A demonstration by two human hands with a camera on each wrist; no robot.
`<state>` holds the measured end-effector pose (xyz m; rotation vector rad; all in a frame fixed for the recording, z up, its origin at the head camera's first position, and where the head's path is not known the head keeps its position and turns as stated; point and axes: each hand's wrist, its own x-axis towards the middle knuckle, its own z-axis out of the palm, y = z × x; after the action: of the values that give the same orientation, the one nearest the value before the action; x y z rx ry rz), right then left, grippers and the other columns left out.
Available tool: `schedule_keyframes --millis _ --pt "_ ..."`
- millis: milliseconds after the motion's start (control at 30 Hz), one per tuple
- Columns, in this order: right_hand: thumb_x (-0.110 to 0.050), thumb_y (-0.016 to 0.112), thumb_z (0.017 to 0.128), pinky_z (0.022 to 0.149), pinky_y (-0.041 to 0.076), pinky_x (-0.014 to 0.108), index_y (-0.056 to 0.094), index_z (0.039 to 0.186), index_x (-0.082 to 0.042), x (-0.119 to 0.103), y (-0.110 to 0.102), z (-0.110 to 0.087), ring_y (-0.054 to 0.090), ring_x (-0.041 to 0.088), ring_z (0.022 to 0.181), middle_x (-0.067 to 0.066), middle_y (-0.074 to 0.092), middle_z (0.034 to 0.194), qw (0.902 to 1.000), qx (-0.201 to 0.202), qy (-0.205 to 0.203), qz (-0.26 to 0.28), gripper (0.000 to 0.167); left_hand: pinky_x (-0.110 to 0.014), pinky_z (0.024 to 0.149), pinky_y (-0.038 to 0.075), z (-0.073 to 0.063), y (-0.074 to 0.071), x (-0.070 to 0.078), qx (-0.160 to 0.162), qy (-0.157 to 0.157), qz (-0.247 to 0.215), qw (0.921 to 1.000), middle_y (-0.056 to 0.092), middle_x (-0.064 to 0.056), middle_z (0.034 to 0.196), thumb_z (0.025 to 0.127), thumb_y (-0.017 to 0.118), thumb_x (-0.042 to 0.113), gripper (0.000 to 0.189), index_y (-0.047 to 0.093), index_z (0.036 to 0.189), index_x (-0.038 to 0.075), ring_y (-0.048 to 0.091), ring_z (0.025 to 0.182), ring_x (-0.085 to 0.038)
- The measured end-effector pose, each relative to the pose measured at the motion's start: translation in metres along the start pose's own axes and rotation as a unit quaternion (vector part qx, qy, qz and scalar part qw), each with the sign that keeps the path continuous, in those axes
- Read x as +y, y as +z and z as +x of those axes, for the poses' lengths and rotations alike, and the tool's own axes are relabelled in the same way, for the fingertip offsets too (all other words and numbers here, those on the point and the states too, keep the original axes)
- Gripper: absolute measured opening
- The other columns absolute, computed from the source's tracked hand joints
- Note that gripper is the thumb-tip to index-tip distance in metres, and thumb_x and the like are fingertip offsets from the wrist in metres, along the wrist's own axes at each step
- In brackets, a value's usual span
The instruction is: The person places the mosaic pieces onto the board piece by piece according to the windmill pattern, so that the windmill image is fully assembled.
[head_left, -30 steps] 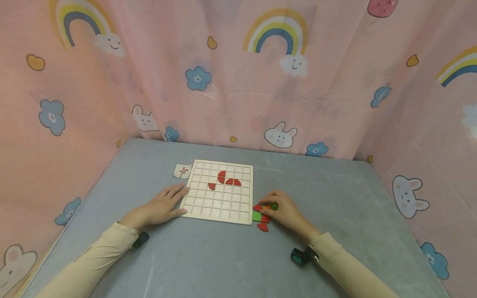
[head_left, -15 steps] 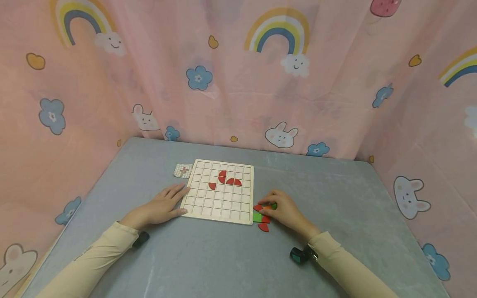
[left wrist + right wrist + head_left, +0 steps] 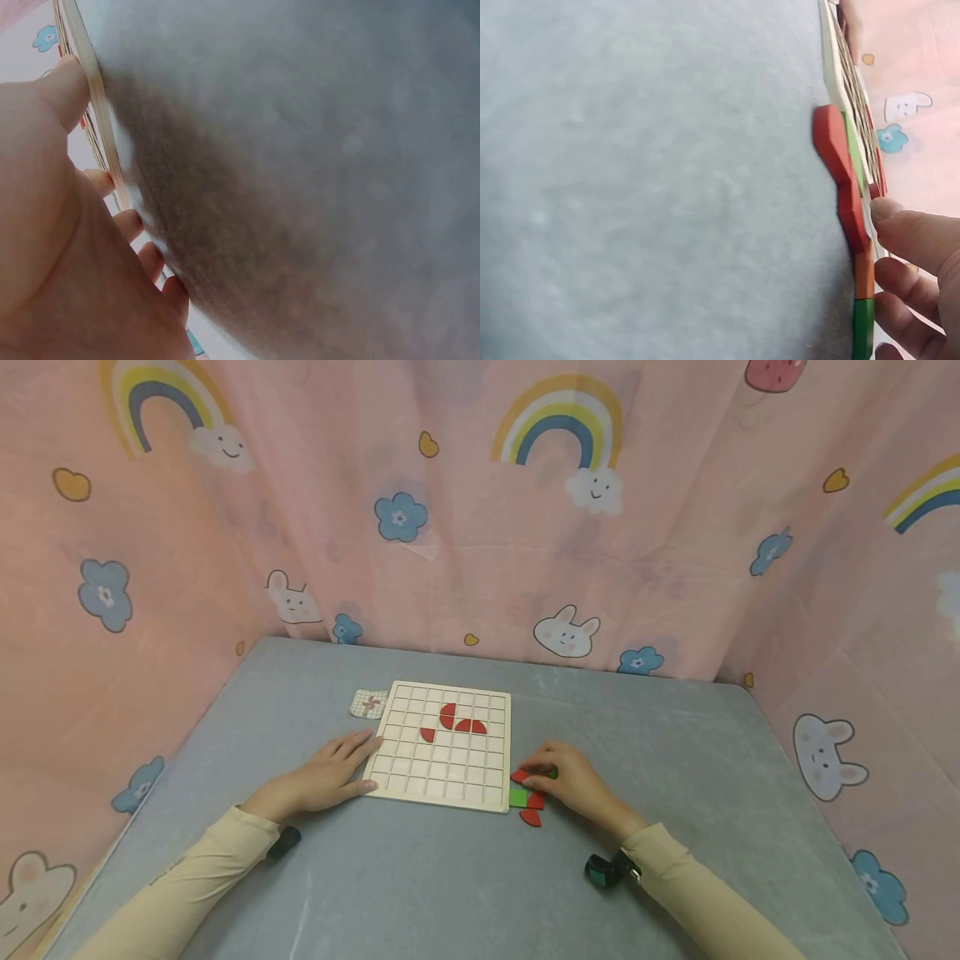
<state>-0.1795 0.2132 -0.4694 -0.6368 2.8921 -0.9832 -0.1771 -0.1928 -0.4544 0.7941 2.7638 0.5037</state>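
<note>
My left hand (image 3: 324,778) rests with extended fingers on the left edge of a pale wooden grid board (image 3: 438,772). Several red quarter-circle pieces (image 3: 427,736) sit in its cells. Beside the board's right edge, my right hand (image 3: 570,785) pinches a red quarter-circle piece (image 3: 518,775) between thumb and fingers. Close below that hand lie a light green square (image 3: 518,798) and two more red pieces (image 3: 530,817). An orange piece (image 3: 864,274) and a dark green piece (image 3: 863,328) show under the fingers in the right wrist view.
A small pattern card (image 3: 367,704) lies at the board's upper left corner. The grey table (image 3: 420,877) meets a pink printed curtain (image 3: 465,585) at the back and sides. A dark wrist camera (image 3: 602,872) hangs under the right wrist.
The right thumb and fingers have drawn in slightly over the pieces, and the orange piece is now hidden in the head view. My left hand and the board stay put.
</note>
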Motion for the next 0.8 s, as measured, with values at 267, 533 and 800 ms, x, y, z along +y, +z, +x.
schedule_keyframes --millis 267,533,800 --pt "-0.024 0.078 0.086 0.078 0.048 0.025 0.077 0.108 -0.015 -0.002 -0.004 0.004 0.056 0.011 0.088 -0.004 0.067 0.097 0.9999 -0.012 0.008 0.01 0.024 -0.064 0.119 0.018 0.005 0.013 -0.015 0.011 0.004 -0.002 0.9999 0.017 -0.018 0.165 0.1 0.054 0.044 0.075 0.022 0.158 0.009 0.016 0.15 -0.045" --pt "-0.03 0.077 0.087 0.077 0.047 0.023 0.077 0.11 -0.02 -0.004 -0.003 0.011 0.056 0.01 0.088 -0.007 0.066 0.097 0.9994 -0.024 0.007 0.024 0.025 -0.062 0.12 0.018 0.006 0.015 -0.017 0.008 -0.003 -0.005 0.9999 0.016 -0.016 0.166 0.1 0.055 0.043 0.075 0.021 0.158 0.011 0.015 0.152 -0.043" --pt "-0.031 0.077 0.086 0.079 0.048 0.026 0.077 0.111 -0.023 -0.007 0.002 0.025 0.055 0.011 0.09 -0.006 0.064 0.096 0.998 -0.038 0.006 0.05 0.027 -0.066 0.117 0.02 0.002 0.003 -0.004 0.002 0.003 0.0 1.0 0.019 -0.023 0.163 0.101 0.054 0.04 0.073 0.024 0.157 0.005 0.018 0.149 -0.049"
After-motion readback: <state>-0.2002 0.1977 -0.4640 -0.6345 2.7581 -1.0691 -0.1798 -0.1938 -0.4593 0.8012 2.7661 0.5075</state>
